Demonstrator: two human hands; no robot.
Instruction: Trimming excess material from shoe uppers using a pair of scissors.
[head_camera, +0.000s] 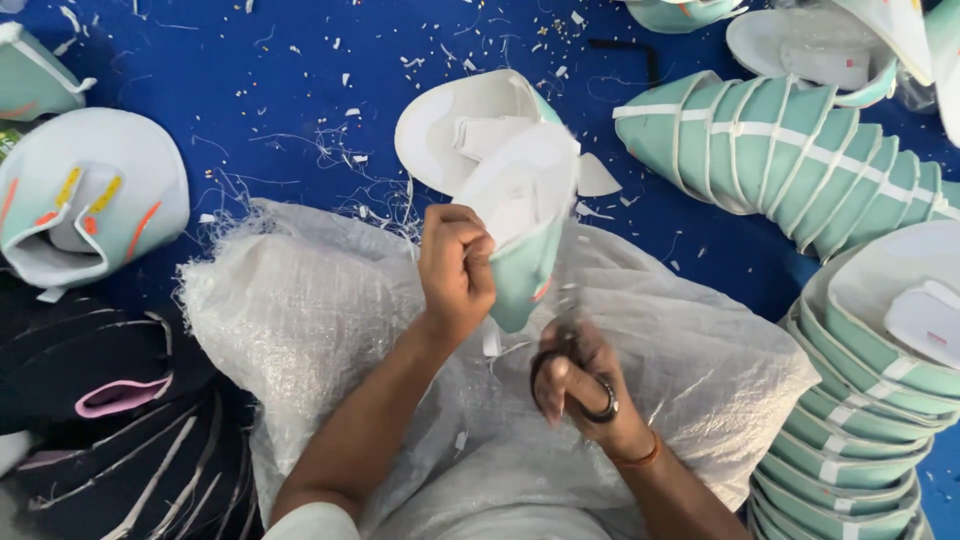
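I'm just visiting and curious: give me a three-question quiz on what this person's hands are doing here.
1. True or false: the left hand grips a mint-green and white shoe upper.
2. What does the right hand hold? A) a hammer B) black-handled scissors C) a brush
3. What lies under both hands on the blue table?

Key: 1. True. 2. B. 3. A white woven sack.

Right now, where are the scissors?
In the head view, the black-handled scissors are in the right hand, low centre, over the white woven sack, just below the mint shoe upper.
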